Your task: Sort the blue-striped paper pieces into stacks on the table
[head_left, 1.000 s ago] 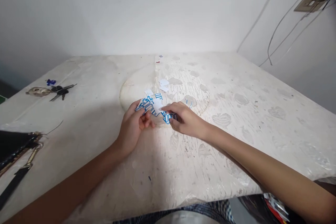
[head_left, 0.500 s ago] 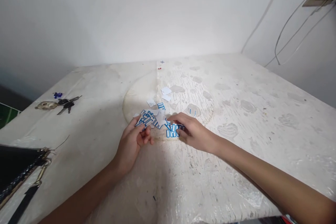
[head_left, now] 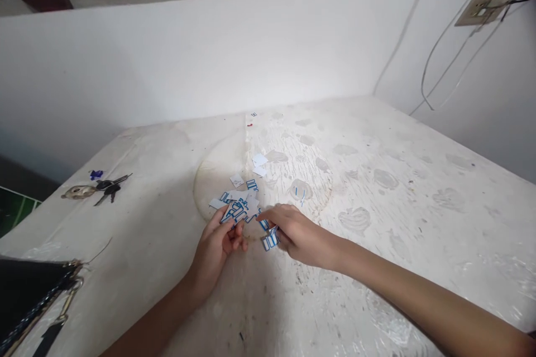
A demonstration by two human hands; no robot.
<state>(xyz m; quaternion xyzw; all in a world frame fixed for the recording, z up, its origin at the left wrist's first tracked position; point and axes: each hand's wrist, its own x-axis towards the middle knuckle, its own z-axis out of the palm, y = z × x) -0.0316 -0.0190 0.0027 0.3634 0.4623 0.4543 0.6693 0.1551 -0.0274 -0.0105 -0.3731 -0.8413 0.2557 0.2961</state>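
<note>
My left hand [head_left: 218,240] is closed, thumb on top, around blue-and-white paper cutouts [head_left: 235,213]. My right hand [head_left: 293,228] reaches in from the right with its index finger stretched over the pile. Its thumb and other fingers are closed on a blue-edged paper cutout [head_left: 270,240], partly hidden by the hand. Plain white paper scraps [head_left: 250,201] lie over and beside the blue-edged pieces. A smaller blue-edged cutout [head_left: 252,184] rests just behind the pile.
White scraps [head_left: 259,163] and thin blue strips [head_left: 299,195] lie on the plastic-covered table [head_left: 167,268]. Keys [head_left: 109,185] sit at the left, near a black bag [head_left: 33,290]. Behind is a wall with a socket [head_left: 483,9] and hanging cables.
The view has tilted upward, bringing a window frame into sight. My right hand has shifted slightly left relative to the pile, and the blue-edged cutout at it has turned and sits lower. My left hand keeps its grip.
</note>
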